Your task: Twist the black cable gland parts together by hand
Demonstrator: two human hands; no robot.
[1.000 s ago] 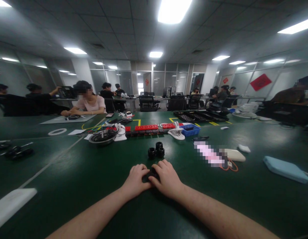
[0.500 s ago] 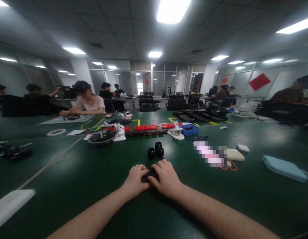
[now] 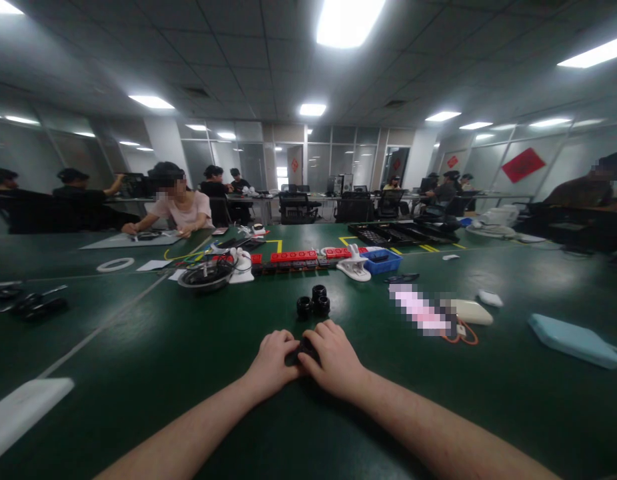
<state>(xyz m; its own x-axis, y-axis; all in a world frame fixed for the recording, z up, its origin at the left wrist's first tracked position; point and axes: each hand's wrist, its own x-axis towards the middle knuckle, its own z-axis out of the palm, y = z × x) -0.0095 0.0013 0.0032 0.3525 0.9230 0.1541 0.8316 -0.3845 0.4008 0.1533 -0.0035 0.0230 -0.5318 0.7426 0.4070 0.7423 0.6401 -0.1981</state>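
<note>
Just in front of me, my left hand [image 3: 272, 360] and my right hand [image 3: 337, 359] meet over the green tabletop. Their fingers close from both sides around a small black part [image 3: 304, 347]. Most of that part is covered by the fingers, so its full shape cannot be made out. Close beyond my fingertips stand three round black fittings in a tight cluster: one at the left [image 3: 304, 307], one at the right [image 3: 322, 306] and one behind [image 3: 319, 293]. They look hollow, with openings at the top.
Farther back are a metal bowl of cables [image 3: 207, 275], a red-topped strip [image 3: 293, 256], a white clamp [image 3: 354, 267] and a blue bin [image 3: 382, 260]. A light-blue case [image 3: 574, 339] lies right, a white object [image 3: 28, 413] left. A co-worker [image 3: 181, 203] sits across.
The whole view has shifted slightly. My hands stay closed around the black part in nearly the same place. The co-worker across the table has spread their hands farther apart.
</note>
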